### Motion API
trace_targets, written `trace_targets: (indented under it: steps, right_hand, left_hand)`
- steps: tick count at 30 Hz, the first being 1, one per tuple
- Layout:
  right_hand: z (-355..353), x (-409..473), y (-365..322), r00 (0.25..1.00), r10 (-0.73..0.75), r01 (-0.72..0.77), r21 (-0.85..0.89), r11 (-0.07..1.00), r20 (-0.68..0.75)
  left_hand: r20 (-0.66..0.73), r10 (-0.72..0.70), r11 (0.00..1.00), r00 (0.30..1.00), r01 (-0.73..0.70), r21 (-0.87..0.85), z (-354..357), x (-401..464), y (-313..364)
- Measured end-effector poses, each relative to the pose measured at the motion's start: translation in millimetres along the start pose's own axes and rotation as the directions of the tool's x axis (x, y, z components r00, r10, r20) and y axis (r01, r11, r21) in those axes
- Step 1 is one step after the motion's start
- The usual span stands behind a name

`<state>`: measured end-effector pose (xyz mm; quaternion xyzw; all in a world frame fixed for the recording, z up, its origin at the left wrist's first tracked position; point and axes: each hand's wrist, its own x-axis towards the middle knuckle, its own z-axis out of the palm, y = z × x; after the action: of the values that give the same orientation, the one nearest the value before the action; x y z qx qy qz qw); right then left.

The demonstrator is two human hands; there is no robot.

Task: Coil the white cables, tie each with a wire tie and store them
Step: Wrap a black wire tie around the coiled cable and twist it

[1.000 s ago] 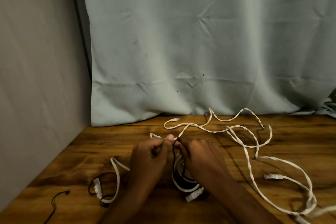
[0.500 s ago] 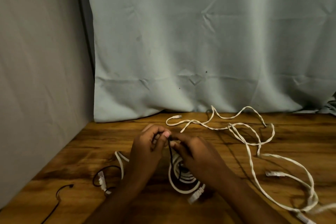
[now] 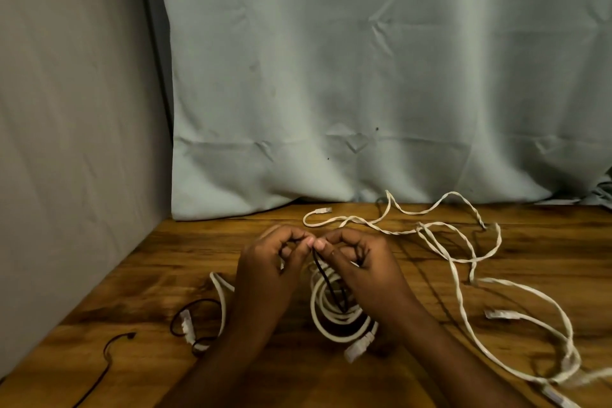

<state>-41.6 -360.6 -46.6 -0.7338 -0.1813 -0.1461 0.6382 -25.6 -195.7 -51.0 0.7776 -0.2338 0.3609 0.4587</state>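
Both hands meet over the middle of the table, fingertips pinched together on a thin black wire tie (image 3: 326, 278): left hand (image 3: 271, 270) fingers curled, pinching the tie's top end, right hand (image 3: 361, 267) curled the same way, thumb and forefinger clamped on the tie right beside the left's. Going left to right: a loose black wire tie (image 3: 111, 346) lies at the near left of the wooden table (image 3: 430, 374), well apart from the hands; next, a white cable (image 3: 220, 305) with a dark tie looped near its plug, partly hidden behind the left wrist; then the coiled white cable (image 3: 331, 318) under and between the hands, the black tie running down through its loops, plug end sticking out at the near side; farther right a long uncoiled white cable (image 3: 463, 275) sprawls across the table to the far edge by the pale curtain (image 3: 364, 76). Step looks like twisting the tie closed round the coil. Risks: the tie seems to catch only some loops, so the coil could spring open if the twist is loose; the pinch is small, so the tie may slip; the free plug could snag the sprawled cable when the bundle is lifted. No storage spot in sight.
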Motion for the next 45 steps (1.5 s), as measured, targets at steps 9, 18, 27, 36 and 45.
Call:
trace_targets:
  steps: [9,18,27,36,45]
  right_hand:
    - [-4.6,2.5,-2.0,0.997,0.065,-0.069,0.123,0.990,0.030]
    - [-4.1,1.2,-7.1,0.958,0.183,-0.198,0.048,0.979,0.221]
    - [-3.7,-2.2,-16.9,0.911,0.209,-0.231,0.019,0.973,0.355]
    - [-8.9,-7.0,-27.9,0.860,0.192,-0.186,-0.060,0.981,0.472]
    - [-11.4,-4.1,-22.6,0.930,0.206,-0.219,0.008,0.976,0.306]
  left_hand:
    - [0.001,-0.084,0.986,0.996,0.084,-0.142,3.8,-1.1,-2.1]
    - [0.024,-0.198,0.952,0.980,0.199,-0.233,0.3,2.6,0.7]
    - [-0.340,-0.471,0.797,0.814,0.228,-0.559,-25.2,20.2,-3.1]
    - [-0.527,-0.489,0.815,0.695,0.150,-0.560,-38.5,28.9,-24.4]
    - [-0.188,-0.560,0.685,0.807,0.323,-0.653,-21.6,24.7,-4.8]
